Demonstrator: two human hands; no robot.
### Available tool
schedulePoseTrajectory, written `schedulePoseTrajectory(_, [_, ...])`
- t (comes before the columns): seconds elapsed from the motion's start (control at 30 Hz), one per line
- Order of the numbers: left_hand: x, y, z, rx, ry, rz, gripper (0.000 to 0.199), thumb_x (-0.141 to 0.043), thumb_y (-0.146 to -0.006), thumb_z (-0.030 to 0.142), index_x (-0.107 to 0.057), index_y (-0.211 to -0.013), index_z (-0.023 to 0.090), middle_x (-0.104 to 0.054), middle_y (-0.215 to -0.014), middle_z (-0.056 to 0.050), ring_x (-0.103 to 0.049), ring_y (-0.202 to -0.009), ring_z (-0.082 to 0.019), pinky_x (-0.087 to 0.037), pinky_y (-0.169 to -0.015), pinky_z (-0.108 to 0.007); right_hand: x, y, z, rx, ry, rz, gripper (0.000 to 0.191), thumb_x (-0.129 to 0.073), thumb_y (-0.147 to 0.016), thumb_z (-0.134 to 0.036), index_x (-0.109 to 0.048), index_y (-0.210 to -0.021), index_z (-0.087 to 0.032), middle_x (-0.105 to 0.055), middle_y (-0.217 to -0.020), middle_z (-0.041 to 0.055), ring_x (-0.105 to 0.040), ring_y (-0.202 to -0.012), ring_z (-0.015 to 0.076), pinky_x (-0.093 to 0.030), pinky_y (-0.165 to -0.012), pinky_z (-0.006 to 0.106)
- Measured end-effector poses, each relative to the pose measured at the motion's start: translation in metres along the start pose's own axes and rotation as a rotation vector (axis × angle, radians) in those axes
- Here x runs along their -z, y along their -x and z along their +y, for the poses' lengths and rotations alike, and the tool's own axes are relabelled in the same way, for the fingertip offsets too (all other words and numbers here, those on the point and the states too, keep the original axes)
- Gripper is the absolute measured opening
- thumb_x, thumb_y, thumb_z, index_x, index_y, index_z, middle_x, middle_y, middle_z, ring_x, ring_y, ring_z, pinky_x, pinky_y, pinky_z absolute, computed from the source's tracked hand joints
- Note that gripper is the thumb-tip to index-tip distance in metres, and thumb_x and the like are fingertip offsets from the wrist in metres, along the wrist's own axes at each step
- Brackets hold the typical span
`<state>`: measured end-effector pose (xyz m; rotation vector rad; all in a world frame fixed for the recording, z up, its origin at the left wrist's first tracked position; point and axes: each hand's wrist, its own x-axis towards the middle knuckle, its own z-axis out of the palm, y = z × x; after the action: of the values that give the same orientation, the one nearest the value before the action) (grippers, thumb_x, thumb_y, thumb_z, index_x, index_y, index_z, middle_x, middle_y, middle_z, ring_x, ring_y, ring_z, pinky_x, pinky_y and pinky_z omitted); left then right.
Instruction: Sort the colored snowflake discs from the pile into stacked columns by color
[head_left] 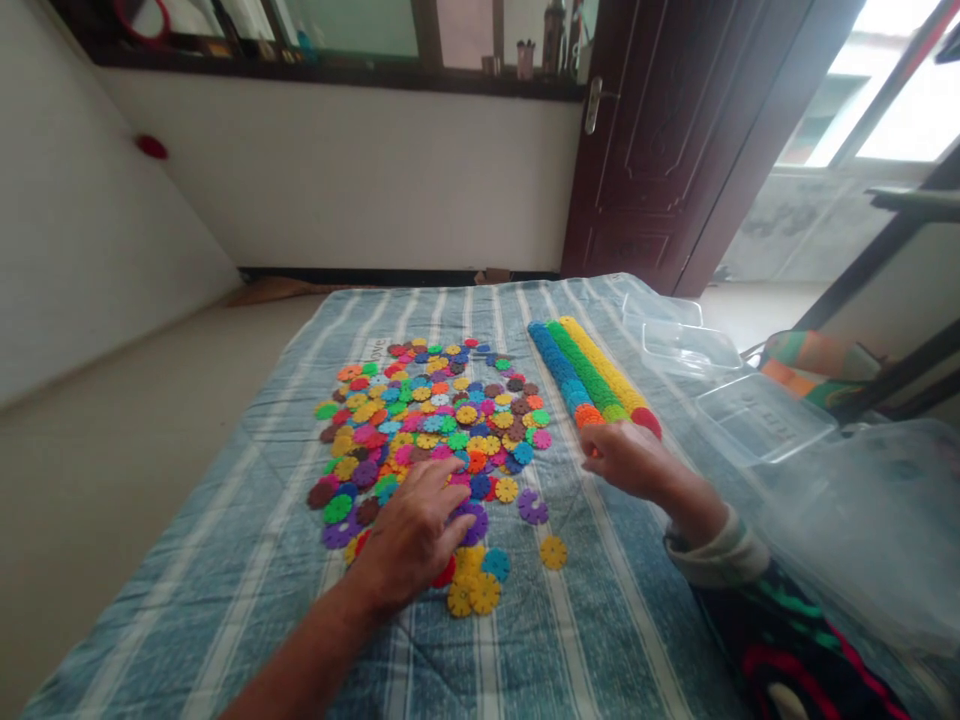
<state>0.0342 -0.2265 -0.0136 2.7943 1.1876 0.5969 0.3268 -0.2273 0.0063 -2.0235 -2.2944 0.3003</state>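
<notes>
My left hand (pixel 420 520) is spread palm-down over the near part of a loose pile of colourful notched plastic discs (pixel 427 422). Its fingertips rest among purple, pink and blue discs, with no disc visibly gripped. Closed fingers of my right hand (pixel 626 458) pinch an orange disc (pixel 596 452), mostly covered by them. That hand is at the near end of three long rows of stacked discs: a blue row (pixel 559 362) ending in light blue and orange, a green row (pixel 586 372) ending in lime, and a yellow row (pixel 600 362) ending in red.
A striped blue cloth (pixel 247 600) covers the surface. Clear plastic boxes (pixel 765 415) stand along the right edge, beside a large crumpled clear bag (pixel 870 530). A few stray discs, including a yellow disc (pixel 553 552), lie near the pile. Beyond are a wall and a dark red door (pixel 660 130).
</notes>
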Motion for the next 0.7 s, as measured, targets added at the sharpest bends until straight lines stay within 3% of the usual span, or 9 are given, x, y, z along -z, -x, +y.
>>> schedulePoseTrajectory(0.17, [-0.006,0.003,-0.002,0.018,-0.079,-0.091,0.023,-0.069,-0.077,0.024,-0.073,-0.099,0.017,-0.058,-0.133,-0.018,-0.049,-0.127,-0.037,-0.046,-0.102,-0.055,-0.011,0.006,-0.031,0.2,-0.135,-0.036,0.011,-0.071,-0.082,-0.032,-0.069,-0.089,-0.023,-0.069,-0.073,0.0005,-0.061,-0.07,0.015,-0.03,-0.058,0.023])
schedulePoseTrajectory(0.33, [-0.006,0.004,-0.003,0.018,-0.09,-0.126,0.023,-0.065,-0.08,0.024,-0.072,-0.101,0.018,-0.057,-0.134,-0.017,-0.05,-0.128,-0.037,-0.045,-0.104,-0.056,-0.019,0.009,-0.053,0.245,-0.033,-0.071,0.031,-0.067,-0.083,-0.046,-0.067,-0.103,-0.022,-0.072,-0.084,0.006,-0.067,-0.079,0.0223,-0.034,-0.059,0.026])
schedulePoseTrajectory(0.57, [-0.016,0.004,-0.015,-0.035,-0.039,-0.058,0.012,-0.063,-0.079,0.026,-0.07,-0.087,0.02,-0.062,-0.13,-0.014,-0.054,-0.124,-0.034,-0.047,-0.103,-0.054,-0.016,0.004,-0.063,0.277,-0.004,-0.104,0.027,-0.067,-0.084,-0.041,-0.067,-0.103,-0.022,-0.073,-0.088,0.0063,-0.067,-0.081,0.022,-0.039,-0.062,0.027])
schedulePoseTrajectory(0.7, [-0.025,0.005,-0.026,-0.06,-0.02,0.006,0.009,-0.066,-0.076,0.028,-0.067,-0.08,0.02,-0.064,-0.127,-0.014,-0.058,-0.119,-0.034,-0.05,-0.1,-0.052,-0.012,0.004,-0.058,0.263,-0.117,-0.086,0.013,-0.067,-0.082,-0.031,-0.07,-0.094,-0.025,-0.071,-0.08,0.0,-0.063,-0.075,0.0165,-0.037,-0.06,0.024])
